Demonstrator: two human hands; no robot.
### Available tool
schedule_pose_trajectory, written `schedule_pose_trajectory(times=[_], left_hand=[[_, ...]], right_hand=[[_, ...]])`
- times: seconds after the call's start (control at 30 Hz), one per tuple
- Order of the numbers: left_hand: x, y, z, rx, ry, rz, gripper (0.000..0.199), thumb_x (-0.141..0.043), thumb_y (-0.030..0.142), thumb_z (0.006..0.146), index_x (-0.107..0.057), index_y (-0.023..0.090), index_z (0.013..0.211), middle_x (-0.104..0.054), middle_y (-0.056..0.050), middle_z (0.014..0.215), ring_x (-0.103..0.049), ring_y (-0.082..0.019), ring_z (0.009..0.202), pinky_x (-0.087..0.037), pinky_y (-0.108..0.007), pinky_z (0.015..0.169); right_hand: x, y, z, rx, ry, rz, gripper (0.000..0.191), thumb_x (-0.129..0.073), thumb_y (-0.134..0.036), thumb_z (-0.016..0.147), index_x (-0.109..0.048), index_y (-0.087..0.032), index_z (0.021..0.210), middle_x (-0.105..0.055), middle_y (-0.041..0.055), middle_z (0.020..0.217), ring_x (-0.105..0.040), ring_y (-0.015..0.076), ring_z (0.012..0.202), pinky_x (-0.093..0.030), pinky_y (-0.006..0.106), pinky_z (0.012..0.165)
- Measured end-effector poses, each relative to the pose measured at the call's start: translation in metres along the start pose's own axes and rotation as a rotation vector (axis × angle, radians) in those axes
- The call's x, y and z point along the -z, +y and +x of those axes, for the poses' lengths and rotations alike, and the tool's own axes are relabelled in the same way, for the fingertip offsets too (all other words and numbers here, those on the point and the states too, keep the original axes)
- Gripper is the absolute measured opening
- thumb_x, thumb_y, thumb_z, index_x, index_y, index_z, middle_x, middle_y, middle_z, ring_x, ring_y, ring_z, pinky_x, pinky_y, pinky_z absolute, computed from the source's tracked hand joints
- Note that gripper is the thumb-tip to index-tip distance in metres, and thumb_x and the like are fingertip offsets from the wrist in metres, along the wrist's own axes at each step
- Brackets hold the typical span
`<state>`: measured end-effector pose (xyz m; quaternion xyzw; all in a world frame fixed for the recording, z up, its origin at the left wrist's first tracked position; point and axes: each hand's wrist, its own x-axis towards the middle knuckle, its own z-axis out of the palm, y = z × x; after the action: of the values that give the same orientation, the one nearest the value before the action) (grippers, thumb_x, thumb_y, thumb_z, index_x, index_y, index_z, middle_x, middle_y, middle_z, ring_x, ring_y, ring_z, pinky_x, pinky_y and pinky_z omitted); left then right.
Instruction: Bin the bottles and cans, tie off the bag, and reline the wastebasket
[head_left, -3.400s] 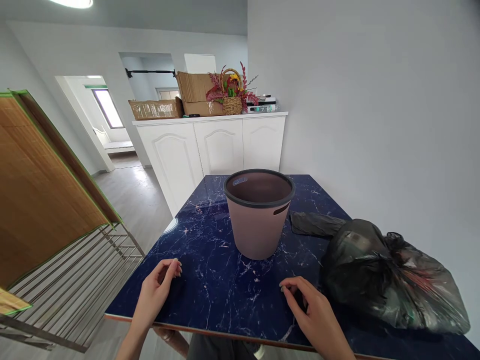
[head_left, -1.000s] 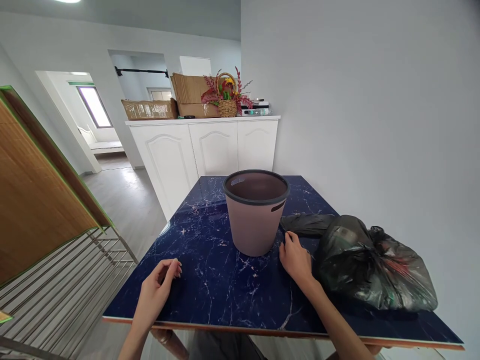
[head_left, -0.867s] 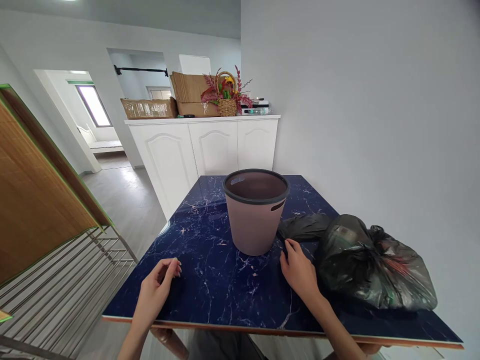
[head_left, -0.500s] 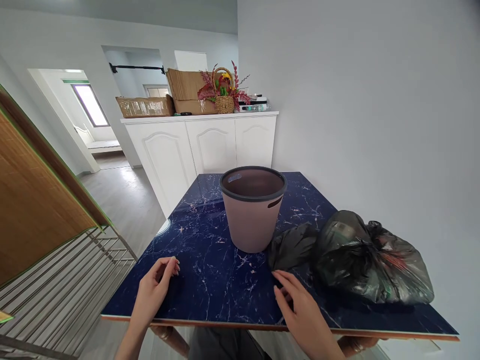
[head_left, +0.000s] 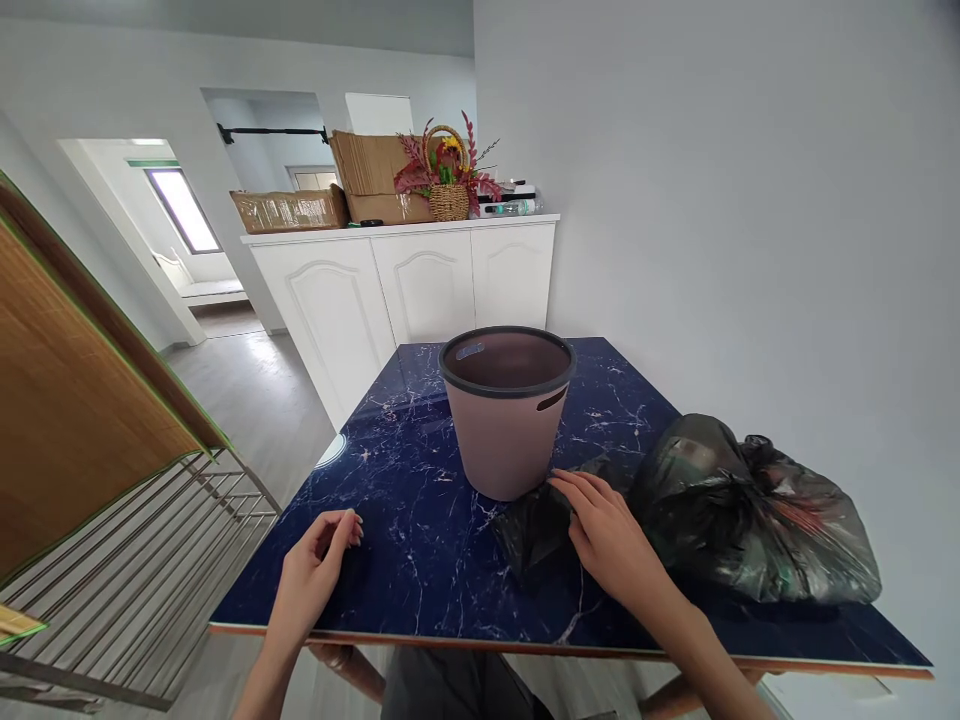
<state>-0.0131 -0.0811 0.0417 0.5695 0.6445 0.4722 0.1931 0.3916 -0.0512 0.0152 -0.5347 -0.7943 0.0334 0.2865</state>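
Right hand (head_left: 602, 512) on crumpled plastic (head_left: 534, 532) atop blue table (head_left: 420, 560), cabinet (head_left: 435, 285) beyond

The shiny blue bench (head_left: 412, 570) has a pink bin (head_left: 506, 440), a thin black bag (head_left: 531, 532) and a big full bag (head_left: 757, 530) on it.

you have a glossy, marble-veined surface (head_left: 412, 560) carrying a matt plastic bin (head_left: 504, 440), a crinkled plastic bag (head_left: 534, 530) nearer its front edge and a shiny plastic sack (head_left: 757, 525) along its right edge.
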Motion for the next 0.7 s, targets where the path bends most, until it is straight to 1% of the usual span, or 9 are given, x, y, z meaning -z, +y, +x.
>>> schedule_pose_trajectory(times=[0.07,0.1,0.2,0.3,0.37,0.5,0.53,0.6,0.7], left_hand=[[0.000,0.000,0.000,0.000,0.001,-0.002,0.058,-0.064,0.078,0.088,-0.072,0.021,0.086,-0.073,-0.003,0.079,-0.069,-0.021,0.077,-0.057,-0.030,0.079],[0.000,0.000,0.000,0.001,0.001,-0.001,0.058,-0.064,0.079,0.088,-0.072,0.021,0.086,-0.073,-0.004,0.079,-0.069,-0.021,0.077,-0.057,-0.031,0.079],[0.000,0.000,-0.001,0.007,0.005,0.009,0.058,-0.064,0.078,0.088,-0.072,0.020,0.087,-0.073,-0.004,0.080,-0.070,-0.021,0.077,-0.057,-0.031,0.081],[0.000,0.001,-0.002,0.009,0.002,0.019,0.058,-0.064,0.078,0.089,-0.072,0.021,0.088,-0.074,-0.004,0.081,-0.070,-0.021,0.078,-0.058,-0.032,0.082],[0.000,0.002,-0.002,0.007,0.000,0.023,0.057,-0.063,0.077,0.089,-0.072,0.021,0.088,-0.074,-0.004,0.081,-0.071,-0.021,0.078,-0.058,-0.032,0.082],[0.001,0.003,-0.002,-0.002,-0.007,0.047,0.057,-0.061,0.077,0.090,-0.072,0.021,0.088,-0.074,-0.004,0.081,-0.071,-0.022,0.079,-0.057,-0.032,0.082],[0.001,0.004,-0.002,-0.006,-0.015,0.060,0.056,-0.060,0.077,0.091,-0.072,0.021,0.089,-0.074,-0.004,0.081,-0.071,-0.022,0.079,-0.057,-0.032,0.082],[-0.001,0.007,-0.003,-0.008,-0.046,0.100,0.056,-0.059,0.076,0.091,-0.072,0.022,0.089,-0.075,-0.004,0.082,-0.070,-0.022,0.079,-0.055,-0.031,0.080],[-0.011,0.021,-0.010,-0.007,-0.135,0.134,0.055,-0.058,0.075,0.093,-0.072,0.023,0.089,-0.075,-0.004,0.083,-0.070,-0.023,0.080,-0.053,-0.031,0.078]], right_hand=[[-0.009,0.010,0.007,0.038,-0.063,-0.095,0.066,-0.042,0.000,0.091,-0.057,-0.018,0.153,-0.062,0.0124,0.156,-0.045,0.0393,0.153,-0.047,0.062,0.119],[-0.012,0.012,0.009,0.049,-0.082,-0.124,0.068,-0.044,0.001,0.088,-0.057,-0.017,0.152,-0.063,0.0135,0.153,-0.044,0.0399,0.153,-0.046,0.061,0.119],[-0.015,0.013,0.007,0.065,-0.072,-0.166,0.063,-0.052,0.001,0.084,-0.063,-0.017,0.143,-0.070,0.0154,0.135,-0.055,0.0394,0.137,-0.049,0.059,0.114],[-0.009,0.007,-0.001,0.055,0.019,-0.129,0.044,-0.056,-0.001,0.083,-0.066,-0.020,0.121,-0.069,0.0141,0.119,-0.059,0.0371,0.118,-0.054,0.056,0.101],[-0.002,-0.001,-0.008,0.040,0.092,-0.049,0.032,-0.056,-0.001,0.082,-0.061,-0.022,0.106,-0.067,0.0113,0.111,-0.059,0.0346,0.110,-0.055,0.052,0.092],[0.016,-0.020,-0.026,0.058,0.214,0.143,0.039,-0.045,0.008,0.073,-0.047,-0.026,0.094,-0.061,0.0053,0.099,-0.057,0.0276,0.096,-0.049,0.041,0.079],[0.020,-0.025,-0.032,0.069,0.246,0.178,0.040,-0.043,0.009,0.073,-0.046,-0.026,0.093,-0.060,0.0049,0.098,-0.056,0.0264,0.094,-0.047,0.039,0.077],[0.027,-0.036,-0.043,0.097,0.315,0.234,0.035,-0.044,0.007,0.081,-0.045,-0.026,0.092,-0.058,0.0047,0.096,-0.055,0.0250,0.091,-0.044,0.036,0.074],[0.036,-0.051,-0.056,0.168,0.405,0.315,0.022,-0.054,-0.006,0.096,-0.046,-0.026,0.092,-0.057,0.0042,0.093,-0.055,0.0236,0.087,-0.045,0.036,0.076]])
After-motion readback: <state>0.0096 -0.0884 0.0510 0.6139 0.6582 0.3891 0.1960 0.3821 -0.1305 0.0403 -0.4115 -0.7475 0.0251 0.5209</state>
